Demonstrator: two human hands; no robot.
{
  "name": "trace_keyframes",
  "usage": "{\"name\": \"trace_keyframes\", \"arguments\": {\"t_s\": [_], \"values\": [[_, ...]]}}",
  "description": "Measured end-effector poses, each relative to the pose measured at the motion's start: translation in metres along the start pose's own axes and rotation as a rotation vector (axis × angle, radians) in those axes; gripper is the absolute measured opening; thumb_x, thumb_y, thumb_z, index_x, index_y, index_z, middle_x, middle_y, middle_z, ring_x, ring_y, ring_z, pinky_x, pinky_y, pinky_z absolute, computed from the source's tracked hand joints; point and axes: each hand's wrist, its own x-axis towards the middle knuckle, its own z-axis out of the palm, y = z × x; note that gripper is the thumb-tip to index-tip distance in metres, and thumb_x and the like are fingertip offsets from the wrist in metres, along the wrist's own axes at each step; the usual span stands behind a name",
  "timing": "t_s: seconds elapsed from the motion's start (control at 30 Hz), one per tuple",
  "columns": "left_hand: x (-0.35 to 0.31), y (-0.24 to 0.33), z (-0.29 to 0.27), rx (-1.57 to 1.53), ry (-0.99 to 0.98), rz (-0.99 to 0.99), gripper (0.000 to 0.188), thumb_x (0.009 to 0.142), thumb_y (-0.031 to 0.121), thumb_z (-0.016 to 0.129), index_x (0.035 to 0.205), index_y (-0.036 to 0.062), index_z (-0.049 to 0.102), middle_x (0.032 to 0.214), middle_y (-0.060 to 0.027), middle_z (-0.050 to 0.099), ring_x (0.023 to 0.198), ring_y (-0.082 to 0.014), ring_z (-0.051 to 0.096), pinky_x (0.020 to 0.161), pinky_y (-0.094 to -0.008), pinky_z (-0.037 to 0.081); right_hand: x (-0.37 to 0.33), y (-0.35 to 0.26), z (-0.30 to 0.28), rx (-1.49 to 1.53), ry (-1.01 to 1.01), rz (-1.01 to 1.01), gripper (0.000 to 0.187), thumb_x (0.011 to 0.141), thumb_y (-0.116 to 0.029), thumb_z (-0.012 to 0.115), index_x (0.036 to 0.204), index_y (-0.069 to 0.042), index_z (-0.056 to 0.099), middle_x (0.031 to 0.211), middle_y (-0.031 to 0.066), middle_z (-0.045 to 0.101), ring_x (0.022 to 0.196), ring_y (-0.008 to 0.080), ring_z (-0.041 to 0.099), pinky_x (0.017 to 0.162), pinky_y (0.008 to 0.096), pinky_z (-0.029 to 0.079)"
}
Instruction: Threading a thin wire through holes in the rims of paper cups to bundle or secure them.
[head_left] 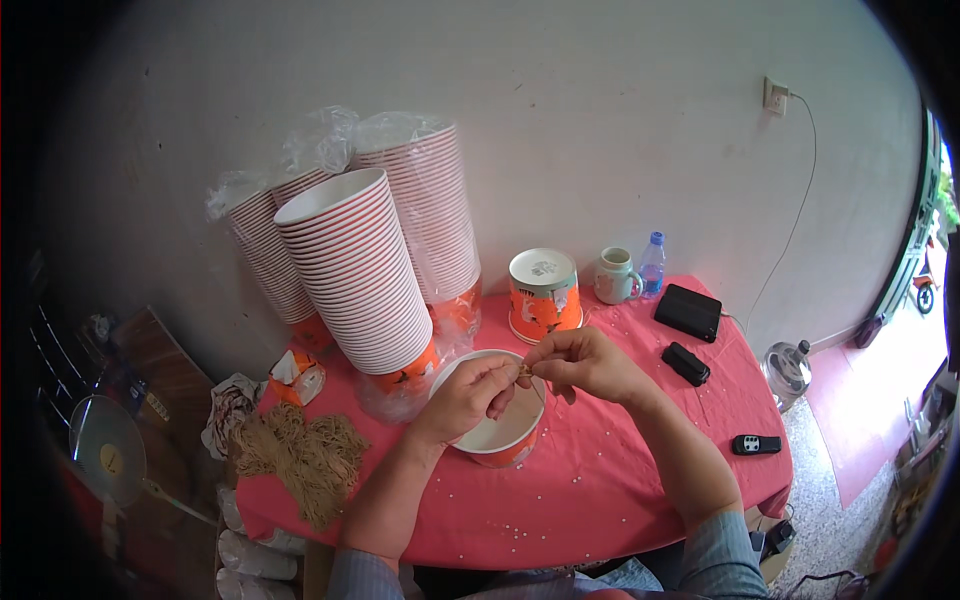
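Note:
Above an open white-lined paper bucket (pixel 492 437), my left hand (pixel 472 394) and my right hand (pixel 588 362) meet with their fingertips pinched. Between them runs a thin tan string (pixel 525 371), very small in view, so its knots or ends cannot be made out. Both hands are closed on it. A loose heap of tan strings (pixel 312 455) lies on the table left of my left forearm. Behind the bucket, an orange paper bucket (pixel 545 298) stands upside down. A tall leaning stack of nested paper buckets (pixel 355 275) rises to the left of my hands.
More stacks in plastic wrap (pixel 425 205) stand behind. A mug (pixel 614 277), a water bottle (pixel 652 262), a black box-like device (pixel 688 311), a black case (pixel 685 364) and a small remote (pixel 756 444) sit on the red tablecloth (pixel 600 500). White specks dot the cloth.

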Motion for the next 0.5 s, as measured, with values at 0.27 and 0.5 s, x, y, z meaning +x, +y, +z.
{"name": "trace_keyframes", "arguments": {"t_s": [0.27,0.5], "values": [[0.0016,-0.0032,0.0009,0.032,0.013,0.010,0.032,0.117,0.025,0.052,0.109,0.0009,0.071,0.072,0.0053,0.049,0.065,-0.0041,0.043,0.059,-0.0249,0.038,0.0023,0.0030,0.0032,-0.049,0.063,-0.005,0.013,0.104,-0.009,0.073,0.109,0.003,0.077,0.087,0.0037,0.075,0.068,0.0081,0.067,0.056,0.0257,0.056],[0.0008,-0.0047,-0.0005,-0.002,0.026,0.004,0.032,0.117,0.026,0.053,0.109,0.0013,0.071,0.072,0.0053,0.049,0.064,-0.0044,0.043,0.059,-0.0249,0.039,0.0026,0.0003,0.0041,-0.014,0.096,0.002,0.012,0.105,-0.009,0.066,0.107,0.001,0.073,0.094,0.0037,0.077,0.073,0.0086,0.069,0.060,0.0270,0.057]]}}
